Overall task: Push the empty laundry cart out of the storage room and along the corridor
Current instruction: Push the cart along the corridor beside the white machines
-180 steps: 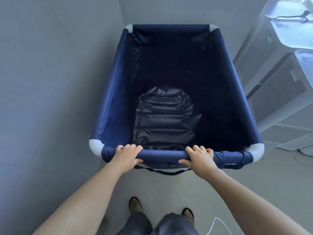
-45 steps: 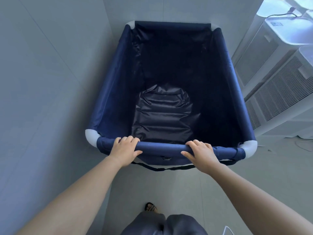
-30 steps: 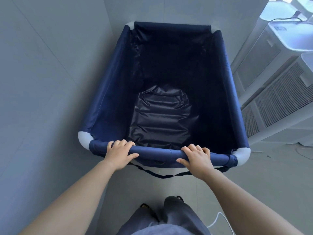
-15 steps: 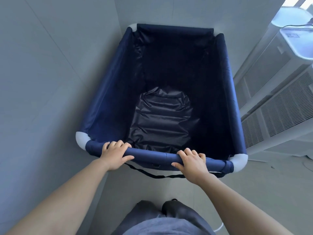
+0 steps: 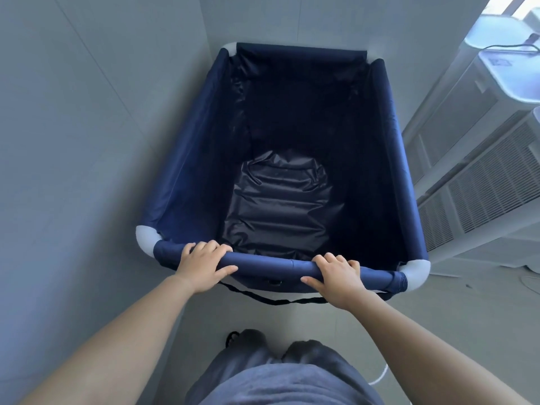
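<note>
The left hand [image 5: 203, 266] and right hand [image 5: 336, 277] grip the near rail [image 5: 271, 263] of the empty laundry cart [image 5: 190, 159], apparently not yet out of the room.

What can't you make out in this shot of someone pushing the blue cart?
- Head view: wheels of the laundry cart are hidden under its fabric body.
- The white slatted units are cut off by the right edge.
- The feet are mostly hidden by the clothes.
- The left hand and right hand grip the rail, hiding their palms.
</note>
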Motion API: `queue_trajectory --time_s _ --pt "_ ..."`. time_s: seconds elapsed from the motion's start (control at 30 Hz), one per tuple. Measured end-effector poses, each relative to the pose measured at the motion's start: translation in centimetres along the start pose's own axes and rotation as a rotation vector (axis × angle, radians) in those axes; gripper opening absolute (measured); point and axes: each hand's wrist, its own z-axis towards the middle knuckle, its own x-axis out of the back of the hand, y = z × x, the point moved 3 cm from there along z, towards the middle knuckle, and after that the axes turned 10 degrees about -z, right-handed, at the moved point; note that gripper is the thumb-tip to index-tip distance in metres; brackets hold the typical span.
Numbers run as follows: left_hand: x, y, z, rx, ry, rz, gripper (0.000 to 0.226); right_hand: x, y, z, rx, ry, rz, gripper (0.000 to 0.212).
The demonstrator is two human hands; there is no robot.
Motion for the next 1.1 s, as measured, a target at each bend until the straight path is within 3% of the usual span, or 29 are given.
queue_trajectory --time_s 0.2,0.37,0.67,0.9,1.1 --pt "1.3 -3.4 -0.6 -0.009 -0.074 -0.018 0.039 -0.1 -0.5 -0.1 -0.088 -0.049 0.062 0.058" --pt "1.6 -6.1 -0.9 -0.043 -0.085 0.004 0.040 -0.3 -1.9 -0.4 -0.125 -0.016 0.011 0.052" --pt "0.8 -6.5 -1.0 -0.145 0.087 0.082 0.042 -0.4 -2.2 -0.7 -0.191 0.021 0.055 0.049" --pt "1.5 -5.4 0.4 -0.224 0.016 0.083 0.041 0.4 -4.2 0.0 -0.186 0.098 0.127 0.047" --pt "1.1 -2.6 2.4 -0.370 -0.022 0.063 0.038 0.2 -5.9 1.0 -0.154 0.214 -0.011 0.058"
